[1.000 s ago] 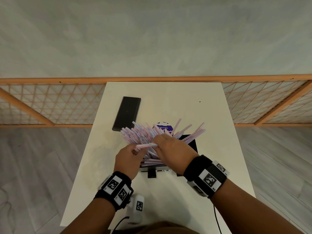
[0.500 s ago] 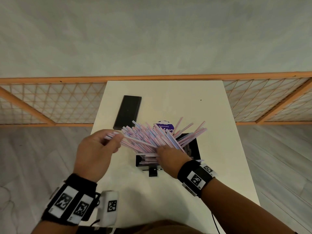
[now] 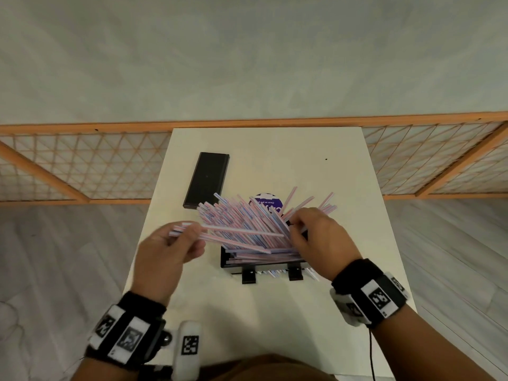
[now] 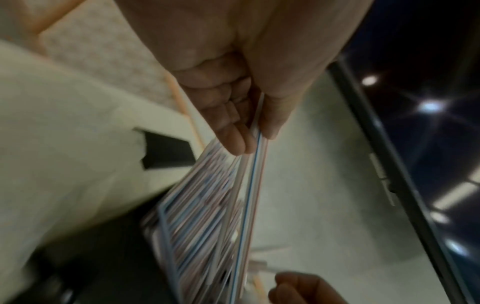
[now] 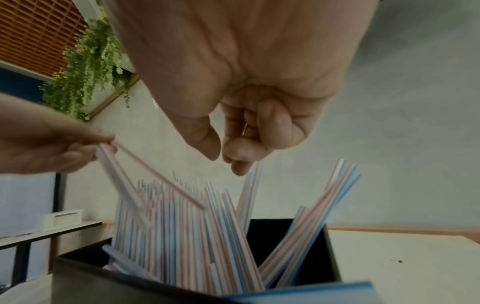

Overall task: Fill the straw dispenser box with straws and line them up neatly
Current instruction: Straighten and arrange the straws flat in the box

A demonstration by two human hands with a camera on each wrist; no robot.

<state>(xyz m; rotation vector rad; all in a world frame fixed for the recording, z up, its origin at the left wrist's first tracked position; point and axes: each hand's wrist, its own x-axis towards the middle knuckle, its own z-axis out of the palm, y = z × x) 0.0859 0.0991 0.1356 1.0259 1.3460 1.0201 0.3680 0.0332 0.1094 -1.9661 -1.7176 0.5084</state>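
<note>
The left hand (image 3: 167,250) pinches a few straws (image 3: 220,231) above the dispenser box (image 3: 228,264). The right hand (image 3: 320,240), fingers curled and holding nothing, hovers over the leaning bundle (image 3: 247,224).

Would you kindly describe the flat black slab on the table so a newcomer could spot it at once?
Start at the white table and find the black dispenser box bristling with striped straws. Beyond it, towards the far left, lies the flat black slab. Unlike the box, it is thin, closed and bare, with no straws in it.

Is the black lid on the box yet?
No, the lid lies flat on the table, behind and left of the open box.
</note>
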